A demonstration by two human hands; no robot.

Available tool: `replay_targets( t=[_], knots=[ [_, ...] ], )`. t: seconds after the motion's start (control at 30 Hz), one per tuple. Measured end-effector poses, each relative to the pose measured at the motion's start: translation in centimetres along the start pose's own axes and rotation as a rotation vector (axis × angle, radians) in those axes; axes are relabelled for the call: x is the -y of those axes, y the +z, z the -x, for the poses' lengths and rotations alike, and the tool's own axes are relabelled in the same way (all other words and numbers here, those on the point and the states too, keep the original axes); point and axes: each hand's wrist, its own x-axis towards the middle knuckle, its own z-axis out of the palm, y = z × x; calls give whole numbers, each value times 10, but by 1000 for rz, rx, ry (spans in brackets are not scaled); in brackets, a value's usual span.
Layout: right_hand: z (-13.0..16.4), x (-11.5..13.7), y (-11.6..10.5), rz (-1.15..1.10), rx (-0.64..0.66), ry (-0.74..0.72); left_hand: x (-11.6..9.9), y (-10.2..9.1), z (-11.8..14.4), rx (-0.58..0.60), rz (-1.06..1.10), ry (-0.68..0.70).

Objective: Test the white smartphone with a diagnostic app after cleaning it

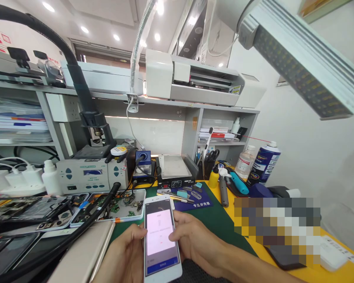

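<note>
A white smartphone (162,239) is held upright between both hands, its screen lit with a white pop-up box and a blue bar at the bottom. My left hand (129,251) grips the phone's left edge, the thumb at the side of the screen. Wrapped round the right edge is my right hand (197,239), its thumb over the screen beside the pop-up. The fingers behind the phone are mostly hidden. Under it lies a green mat (221,228), with a blue pad (206,201) carrying blades and thin tools just beyond.
Trays of circuit boards and phone parts (126,204) stand at the left, crossed by a black hose (97,212). Behind are a grey soldering station (91,175) and a flat hot plate (175,167). A spray can (264,163) and bottles stand right.
</note>
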Motion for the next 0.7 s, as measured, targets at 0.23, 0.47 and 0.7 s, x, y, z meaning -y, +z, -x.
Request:
replay_targets(
  t=[0.23, 0.47, 0.7],
  knots=[
    [-1, -3, -3, -24, 17, -6, 5, 1, -1, -44, -100, 17],
    [0, 1, -1, -7, 6, 4, 12, -7, -9, -78, -103, 74],
    [1, 1, -1, 0, 5, 13, 14, -11, -10, -76, -100, 68]
  ],
)
